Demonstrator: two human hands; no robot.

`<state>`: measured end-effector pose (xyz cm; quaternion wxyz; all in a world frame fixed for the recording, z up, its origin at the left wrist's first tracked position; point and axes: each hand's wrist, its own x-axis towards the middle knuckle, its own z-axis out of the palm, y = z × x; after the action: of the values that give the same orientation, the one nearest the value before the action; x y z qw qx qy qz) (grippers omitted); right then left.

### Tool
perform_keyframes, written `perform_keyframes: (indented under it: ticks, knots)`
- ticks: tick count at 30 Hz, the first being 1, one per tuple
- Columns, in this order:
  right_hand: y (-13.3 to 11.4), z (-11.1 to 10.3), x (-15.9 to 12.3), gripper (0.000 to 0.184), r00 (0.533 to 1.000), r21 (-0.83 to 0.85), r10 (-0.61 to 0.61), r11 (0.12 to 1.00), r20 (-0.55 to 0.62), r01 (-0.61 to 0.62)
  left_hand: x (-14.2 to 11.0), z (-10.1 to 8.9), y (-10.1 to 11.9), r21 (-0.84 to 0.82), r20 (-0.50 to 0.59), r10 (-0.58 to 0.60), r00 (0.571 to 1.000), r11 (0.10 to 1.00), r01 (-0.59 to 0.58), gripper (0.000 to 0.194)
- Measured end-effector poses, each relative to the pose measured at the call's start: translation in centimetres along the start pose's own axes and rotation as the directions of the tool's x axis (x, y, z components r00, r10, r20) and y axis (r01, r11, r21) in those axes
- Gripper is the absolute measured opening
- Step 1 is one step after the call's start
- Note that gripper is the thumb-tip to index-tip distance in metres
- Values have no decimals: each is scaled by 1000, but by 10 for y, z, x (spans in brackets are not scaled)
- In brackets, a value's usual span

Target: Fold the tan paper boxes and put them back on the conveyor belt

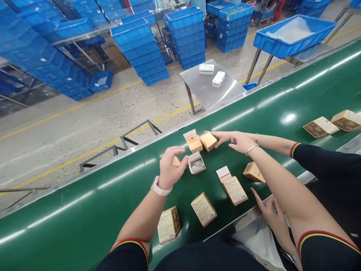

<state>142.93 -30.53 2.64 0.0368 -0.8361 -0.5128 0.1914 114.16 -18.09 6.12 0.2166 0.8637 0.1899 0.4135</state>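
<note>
- Your left hand (172, 167) is above the green belt (118, 207), with the fingers curved and the thumb apart from them; a small box (176, 161) shows partly behind it, and I cannot tell if you grip this box.
- Just beside your left thumb is the open box (196, 164), and a pale grey content is visible inside it.
- Your right hand (241, 143) is open, the fingers a little bent, and it shows nothing held. It overlaps in the view with the co-worker's hand (224, 137), whose fingers are at the tan box (208, 141).
- Next to this tan box lies the box with raised flap (194, 143).
- Nearer to you on the belt are the flap box (235, 191), the middle box (203, 209) and the tilted box (168, 225).
- The brown box (254, 172) is partly hidden by your right forearm.
- The co-worker's other hand (273, 218) is near the belt edge.
</note>
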Motion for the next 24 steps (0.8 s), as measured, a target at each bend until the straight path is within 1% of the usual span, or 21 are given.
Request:
perform_keyframes:
  ticks: [2,3,4,6,7,8,9,10,11,12,13,15,16,17,18,19,20,21,22,23,24]
  knots:
    - [-19,1,20,25,976,-47,-193,981,-103,189,12,-14,-27,107,12,-114,993,988,112,26]
    - [-27,3,30,37,955,-73,-271,962,-122,264,15,-25,-42,160,46,-182,982,972,172,37]
    - [-32,5,39,53,938,-100,-327,943,-112,317,16,-37,-59,207,90,-253,963,951,230,51]
    - [-37,13,53,89,924,-140,-382,917,-33,374,6,-62,-91,268,187,-395,899,901,340,81]
    - [-37,18,59,103,921,-154,-388,910,13,385,-4,-71,-105,276,229,-460,858,876,396,94]
    - [-37,25,65,111,918,-166,-393,903,53,396,-17,-76,-117,268,265,-517,814,850,453,103]
    - [-37,31,69,113,912,-176,-401,895,83,410,-31,-75,-126,247,296,-564,771,825,508,109]
    - [-37,37,72,111,905,-188,-413,886,99,425,-45,-69,-132,219,325,-595,735,803,554,112]
    - [-38,42,75,106,896,-199,-430,874,106,443,-57,-57,-135,188,352,-610,709,789,585,113]
    - [-40,46,76,98,888,-211,-446,863,107,459,-68,-41,-136,153,386,-604,697,787,597,114]
    - [-43,49,77,89,884,-223,-457,855,101,468,-76,-23,-135,121,417,-584,697,795,594,113]
    - [-47,50,76,75,895,-251,-438,860,88,445,-86,13,-128,77,446,-530,721,826,559,112]
    - [-47,48,75,72,910,-269,-406,870,85,414,-90,27,-124,65,434,-506,746,843,534,112]
    - [-46,46,73,71,928,-289,-363,883,85,371,-94,37,-119,60,387,-485,784,862,503,113]
    - [-42,43,70,70,946,-308,-311,895,88,323,-98,44,-114,59,306,-459,834,884,465,114]
    - [-37,41,67,69,962,-319,-257,908,90,273,-103,48,-108,58,197,-417,887,908,414,113]
    - [-30,39,62,68,976,-318,-200,923,88,218,-108,51,-100,53,87,-352,932,936,349,108]
    - [-23,38,55,70,987,-306,-145,939,69,159,-114,53,-92,38,8,-271,963,962,270,99]
    - [-16,37,46,74,995,-286,-92,953,30,97,-120,57,-82,10,-22,-191,981,982,191,86]
    - [-9,38,35,79,998,-260,-45,965,-33,35,-124,64,-71,-29,-6,-127,992,992,126,73]
    - [-4,41,23,83,993,-226,-8,974,-114,-18,-127,73,-61,-72,40,-86,995,993,89,62]
